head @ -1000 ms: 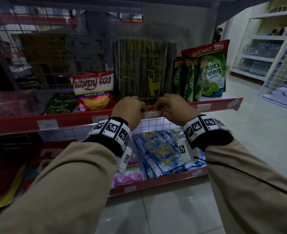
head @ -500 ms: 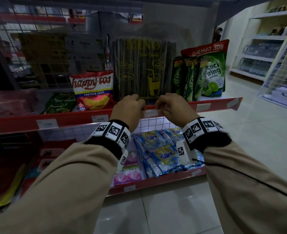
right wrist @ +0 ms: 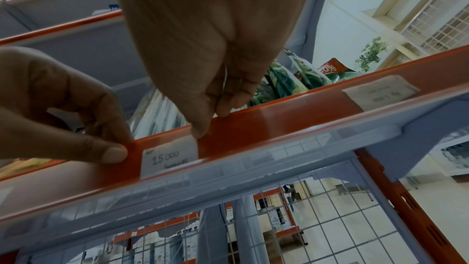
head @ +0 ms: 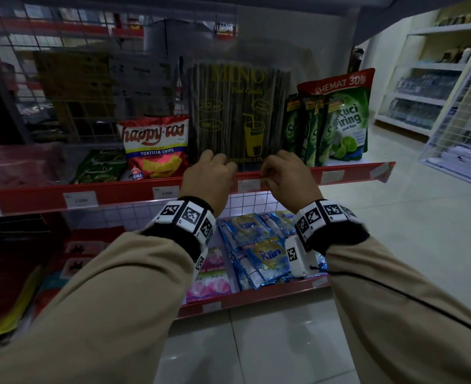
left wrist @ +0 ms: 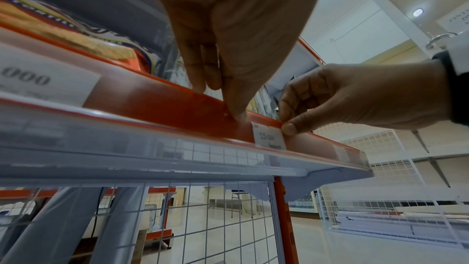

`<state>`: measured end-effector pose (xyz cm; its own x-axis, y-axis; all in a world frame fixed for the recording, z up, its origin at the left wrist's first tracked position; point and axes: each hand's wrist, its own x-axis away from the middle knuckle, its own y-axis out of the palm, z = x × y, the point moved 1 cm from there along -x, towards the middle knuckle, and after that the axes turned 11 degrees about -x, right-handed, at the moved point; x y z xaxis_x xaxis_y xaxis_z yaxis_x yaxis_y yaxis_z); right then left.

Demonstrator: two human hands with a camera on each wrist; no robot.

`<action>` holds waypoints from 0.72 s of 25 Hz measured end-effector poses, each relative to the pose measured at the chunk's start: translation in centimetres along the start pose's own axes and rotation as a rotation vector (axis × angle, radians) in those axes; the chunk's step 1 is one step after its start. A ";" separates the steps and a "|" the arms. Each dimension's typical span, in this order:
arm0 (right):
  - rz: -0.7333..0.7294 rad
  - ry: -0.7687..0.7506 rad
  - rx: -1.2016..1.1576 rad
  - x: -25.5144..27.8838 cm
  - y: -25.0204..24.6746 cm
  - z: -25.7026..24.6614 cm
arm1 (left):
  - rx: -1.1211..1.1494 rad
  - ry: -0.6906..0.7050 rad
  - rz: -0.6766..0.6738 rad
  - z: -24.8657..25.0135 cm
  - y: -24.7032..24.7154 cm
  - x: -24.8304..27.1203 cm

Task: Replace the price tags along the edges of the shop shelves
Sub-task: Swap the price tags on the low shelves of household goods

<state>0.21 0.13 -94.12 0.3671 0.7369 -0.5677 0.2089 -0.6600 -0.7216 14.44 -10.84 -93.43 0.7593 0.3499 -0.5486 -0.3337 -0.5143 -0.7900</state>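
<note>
The price tag [right wrist: 169,159], a white slip marked 15.000, sits in the clear strip on the red shelf edge [left wrist: 157,105], directly between the two hands. The left hand [head: 209,176] has its fingers curled over the top of the edge, and its thumb [right wrist: 111,154] presses the strip just beside the tag's left border. The right hand [head: 287,174] is curled the same way; its thumb [left wrist: 289,128] rests on the tag's upper right corner, with the fingertips [right wrist: 224,110] hooked over the top lip, so it pinches the tag against the edge. Behind the hands stands a pack of drinking straws [head: 237,115]. To the left of the left hand is a bag of tortilla chips [head: 155,146], with another tag [head: 166,192] below it. To the right of the right hand stand green soap pouches [head: 339,126]. Below the wrists lie blue detergent sachets [head: 262,250].
</note>
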 end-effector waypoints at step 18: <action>0.156 0.225 0.068 4.3 -4.3 -0.7 | 0.140 0.256 -0.090 0.1 -2.7 -0.6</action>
<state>1.53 6.00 -93.20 0.5833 0.5713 -0.5774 0.0758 -0.7460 -0.6616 14.79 -9.63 -91.01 0.8995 0.1711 -0.4021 -0.3191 -0.3715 -0.8719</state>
